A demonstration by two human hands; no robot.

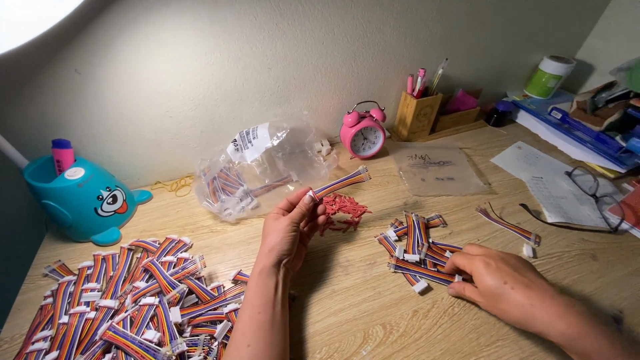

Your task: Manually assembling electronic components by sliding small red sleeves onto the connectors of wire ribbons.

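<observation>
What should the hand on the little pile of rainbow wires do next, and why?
Probably pinch one cable and lift it. The right hand rests on the small pile with fingertips touching a cable, not yet gripping. The left hand holds one cable up already, so a second seems wanted.

Warm, fairly even indoor light fills the view. A blown-out white patch sits in the top left corner, and the wall darkens toward that side. The hands cast soft, dim shadows to the right onto the worktop. The clear bag and a flat plastic sleeve catch pale glare. The wide lens bends the worktop's edges, most at the left and right. The centre is sharp; the clutter at far right is a little soft.
</observation>
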